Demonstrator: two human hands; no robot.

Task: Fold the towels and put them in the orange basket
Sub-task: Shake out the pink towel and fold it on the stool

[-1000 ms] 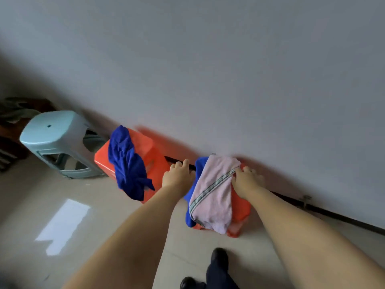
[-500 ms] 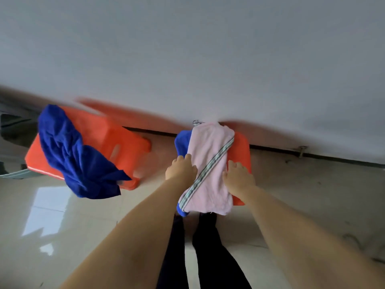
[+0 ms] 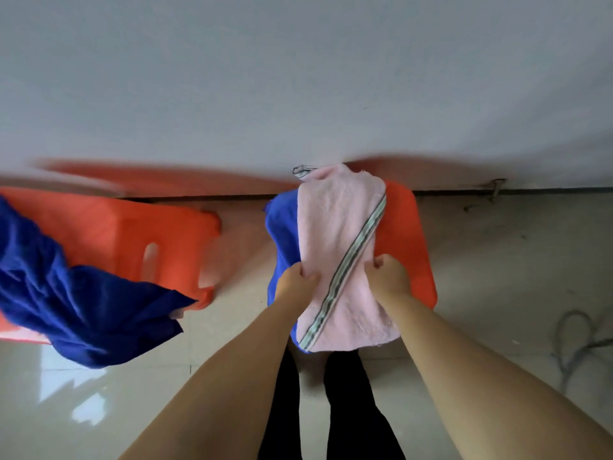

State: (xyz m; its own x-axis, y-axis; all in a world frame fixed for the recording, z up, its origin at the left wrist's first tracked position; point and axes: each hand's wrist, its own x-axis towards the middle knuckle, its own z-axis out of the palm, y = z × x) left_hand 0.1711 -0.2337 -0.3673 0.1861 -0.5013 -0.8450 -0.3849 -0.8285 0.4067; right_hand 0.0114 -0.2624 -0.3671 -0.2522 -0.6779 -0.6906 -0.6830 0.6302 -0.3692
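Where it drapes the orange stool [image 3: 403, 234], both hands [image 3: 295, 282] [image 3: 388, 277] pinch the fluffy pink towel [image 3: 338, 227].

Both bare forearms are extended forward and slightly inward from the lower edge of the view, the wrists held nearly straight. The left hand [image 3: 296, 283] is seen from the back, its fingers curled and pinched on the pink towel [image 3: 341, 234] at its left edge. The right hand [image 3: 387, 276] is likewise curled, its fingers gripping the same towel at the right side, level with the left.
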